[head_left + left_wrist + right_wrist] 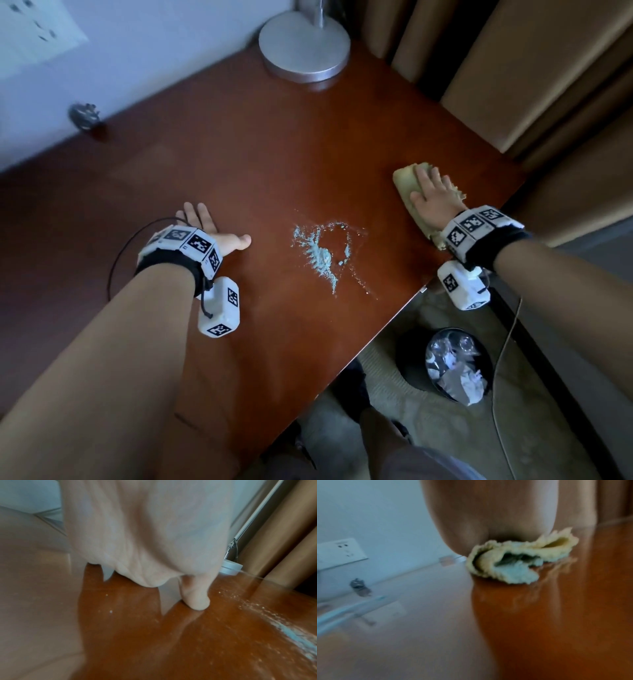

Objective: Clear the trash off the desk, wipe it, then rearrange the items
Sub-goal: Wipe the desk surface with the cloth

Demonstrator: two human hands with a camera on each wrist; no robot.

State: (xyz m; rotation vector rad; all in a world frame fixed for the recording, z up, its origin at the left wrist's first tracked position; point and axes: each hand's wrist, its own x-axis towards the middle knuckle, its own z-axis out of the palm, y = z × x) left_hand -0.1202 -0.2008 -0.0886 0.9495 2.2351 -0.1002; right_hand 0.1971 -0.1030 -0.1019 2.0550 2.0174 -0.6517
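Head view: trash is seen binned (457,368); powder (322,255) is left unwiped. Cloth (406,181) is pressed under the flat right hand (433,197); left hand (214,231) is spread on the desk (239,154).

A reddish wooden desk (239,164) is seen from above, with pale blue powder (322,255) scattered at its middle. A yellow cloth (406,180) is pressed flat by the right hand (433,197) near the right edge. The left hand (212,228) is laid flat, fingers spread.
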